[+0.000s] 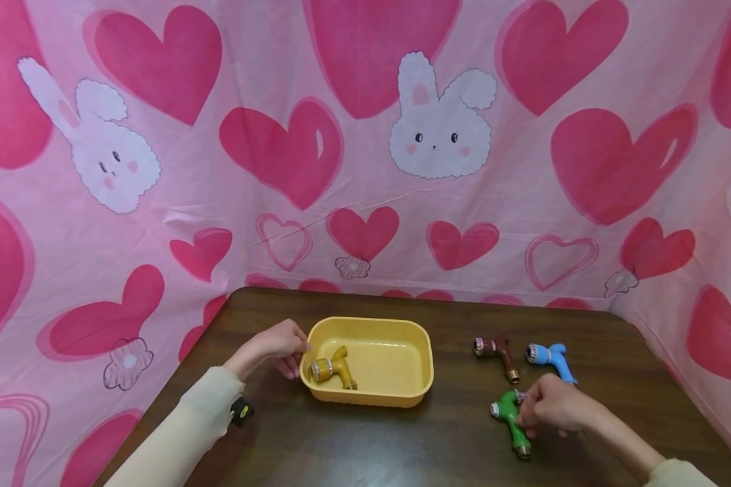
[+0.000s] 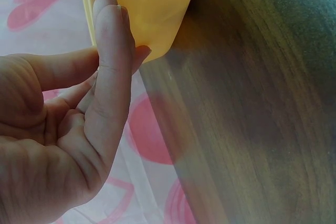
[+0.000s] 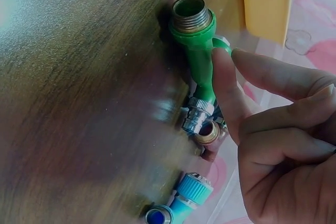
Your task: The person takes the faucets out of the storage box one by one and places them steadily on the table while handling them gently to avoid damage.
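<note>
A yellow plastic tub (image 1: 374, 400) stands on the table, with a mustard-yellow tap (image 1: 335, 368) lying inside its left part. My left hand (image 1: 280, 345) pinches the tub's left rim; in the left wrist view, thumb and fingers (image 2: 113, 77) meet at the tub wall (image 2: 152, 9). At the right, my right hand (image 1: 557, 406) pinches a green tap (image 1: 512, 419) between thumb and index finger. The right wrist view shows the green tap (image 3: 199, 61) with its threaded brass end toward the camera, beside my right hand (image 3: 283, 140).
Behind the green tap lie a dark red tap (image 1: 496, 348) and a light blue tap (image 1: 551, 358), close to my right hand. The brown wooden table (image 1: 365, 453) meets a pink heart-and-rabbit cloth (image 1: 365, 189) at its back and sides.
</note>
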Demonstrator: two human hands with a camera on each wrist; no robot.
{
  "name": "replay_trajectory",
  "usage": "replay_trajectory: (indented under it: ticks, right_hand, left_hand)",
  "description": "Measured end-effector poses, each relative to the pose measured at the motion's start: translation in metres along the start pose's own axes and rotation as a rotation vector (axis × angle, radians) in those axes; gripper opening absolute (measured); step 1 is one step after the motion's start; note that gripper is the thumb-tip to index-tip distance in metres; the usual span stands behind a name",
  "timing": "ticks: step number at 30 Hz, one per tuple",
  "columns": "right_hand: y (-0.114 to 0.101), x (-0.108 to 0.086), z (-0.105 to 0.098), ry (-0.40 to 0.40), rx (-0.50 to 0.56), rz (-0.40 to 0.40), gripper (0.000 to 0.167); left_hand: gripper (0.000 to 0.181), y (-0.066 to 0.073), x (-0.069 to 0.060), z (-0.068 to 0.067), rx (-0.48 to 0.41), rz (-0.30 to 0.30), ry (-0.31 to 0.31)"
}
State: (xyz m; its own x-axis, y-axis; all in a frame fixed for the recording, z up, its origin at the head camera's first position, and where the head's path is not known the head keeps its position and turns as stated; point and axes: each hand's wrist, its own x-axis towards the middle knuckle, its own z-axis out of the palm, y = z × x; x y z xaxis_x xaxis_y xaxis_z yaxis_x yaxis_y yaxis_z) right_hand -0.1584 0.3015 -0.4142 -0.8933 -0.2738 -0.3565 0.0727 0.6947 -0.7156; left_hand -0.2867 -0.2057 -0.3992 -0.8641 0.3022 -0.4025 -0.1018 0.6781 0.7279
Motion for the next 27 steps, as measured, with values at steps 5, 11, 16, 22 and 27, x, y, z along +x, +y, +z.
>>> replay_trajectory:
  ticks: [5,11,16,22,27]
  right_hand:
    - [-0.003,-0.001,-0.001,0.007,0.002,0.002,0.014]
    - [-0.011,0.000,-0.004,0.024,-0.016,-0.005,0.013]
    - [-0.018,0.001,-0.007,0.042,-0.031,-0.014,0.012]
    - [-0.025,0.004,-0.007,0.044,-0.027,-0.028,0.011]
    - [-0.033,0.007,-0.009,0.036,-0.042,-0.019,0.011]
  left_hand:
    - [0.018,-0.001,0.000,0.001,0.004,-0.002,0.000]
    - [0.020,0.001,0.001,-0.001,0.005,0.000,-0.010]
    - [0.020,0.002,0.000,-0.002,0.011,-0.004,-0.009]
    - [0.019,0.002,0.000,-0.001,0.019,-0.006,-0.006]
    - [0.020,0.001,0.000,-0.002,0.013,-0.007,-0.008]
